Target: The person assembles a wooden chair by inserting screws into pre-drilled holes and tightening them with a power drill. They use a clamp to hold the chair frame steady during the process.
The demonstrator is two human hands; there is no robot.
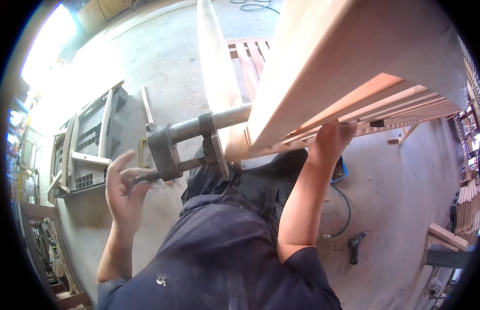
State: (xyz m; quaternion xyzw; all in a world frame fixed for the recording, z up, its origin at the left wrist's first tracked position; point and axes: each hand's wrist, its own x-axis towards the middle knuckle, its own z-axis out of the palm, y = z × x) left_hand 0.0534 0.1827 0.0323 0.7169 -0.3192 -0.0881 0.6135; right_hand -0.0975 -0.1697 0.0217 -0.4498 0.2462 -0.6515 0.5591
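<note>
1. Head view, hands: your left hand [123, 188] is half open, fingers spread, fingertips touching the outer end of the threaded screw of the metal bar clamp [185, 144]; it is not closed round it.
2. Your right hand [330, 139] is raised against the underside of the slatted wooden frame [353, 67], just beside the near slats. The fingers are hidden behind the wood, so its grip cannot be told.
3. The clamp: its bar runs across the near end of the frame, with the sliding jaw set against the rounded wooden post [216, 67] at the frame's left corner.
4. Progress, as judged: the clamp is already mounted and seated on the frame. Whether the screw is fully tight cannot be read here, and your hand on it suggests turning is under way.
5. Floor: a power drill [356, 245] lies on the concrete at your right, well apart, with a green hose [346, 214] near it. Wooden assemblies [87, 150] lie at your left.
</note>
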